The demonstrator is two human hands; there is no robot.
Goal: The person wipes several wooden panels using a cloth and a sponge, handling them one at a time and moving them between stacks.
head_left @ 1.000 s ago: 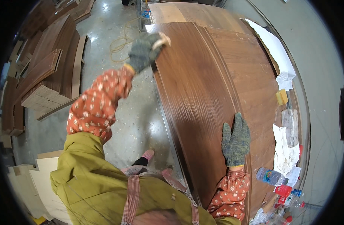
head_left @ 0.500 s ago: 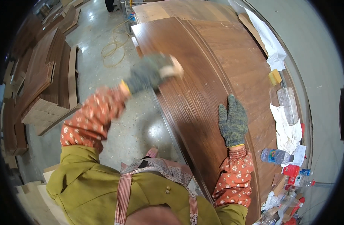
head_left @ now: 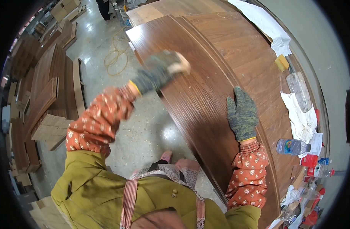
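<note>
A long dark brown wood-grain panel (head_left: 198,103) with a grooved moulding along its right side lies on the work surface in front of me. Over its left edge, my left hand (head_left: 161,70) in a grey-green knit glove is closed and smeared by motion. Something pale shows at its fingers; blur hides what kind of thing it is. Flat on the panel's right part, beside the moulding, rests my right hand (head_left: 243,114) in a matching glove, fingers stretched out and holding nothing.
Stacked brown panels (head_left: 49,103) stand on the floor at left, and a yellow hose (head_left: 116,57) lies coiled beyond. Along the right are a yellow sponge (head_left: 282,63), a white cloth (head_left: 300,116), a plastic bottle (head_left: 292,147) and several other bottles. Someone's dark-clothed leg (head_left: 103,8) shows far off.
The view has shifted slightly, so the panel and right-side items sit a little differently. My left hand stays near the panel's left edge, still blurred; my right hand remains flat on the panel.
</note>
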